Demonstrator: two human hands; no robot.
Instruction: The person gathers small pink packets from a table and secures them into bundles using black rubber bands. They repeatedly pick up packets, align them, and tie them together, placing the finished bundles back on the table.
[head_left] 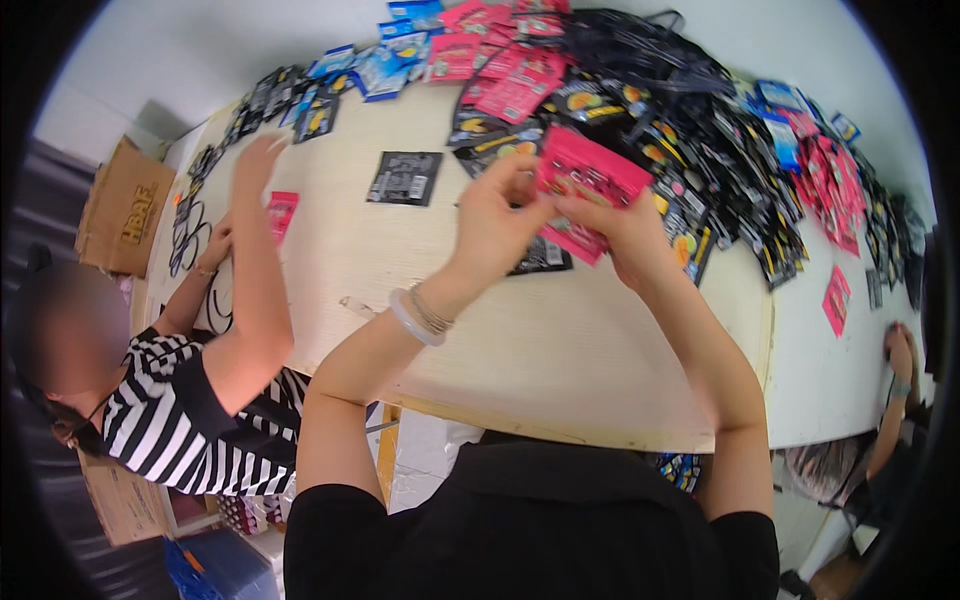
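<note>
A pink packet (592, 165) is held up above the table between my two hands. My left hand (500, 215) pinches its left edge, with thumb and fingers curled together. Along the lower right side, my right hand (632, 235) grips the same packet, its thumb lying across the front. Below the hands a black packet (545, 257) lies on the table, partly covered by my left hand. Another black packet (405, 178) lies flat to the left of my hands. Just beyond them begins a large heap of black packets (690, 160).
More pink packets (515, 85) and blue packets (390, 65) are piled at the table's (560, 370) far side. A co-worker in a striped top (190, 430) reaches over the left end, near a loose pink packet (282, 215). Another person's hand (900, 350) rests at the right.
</note>
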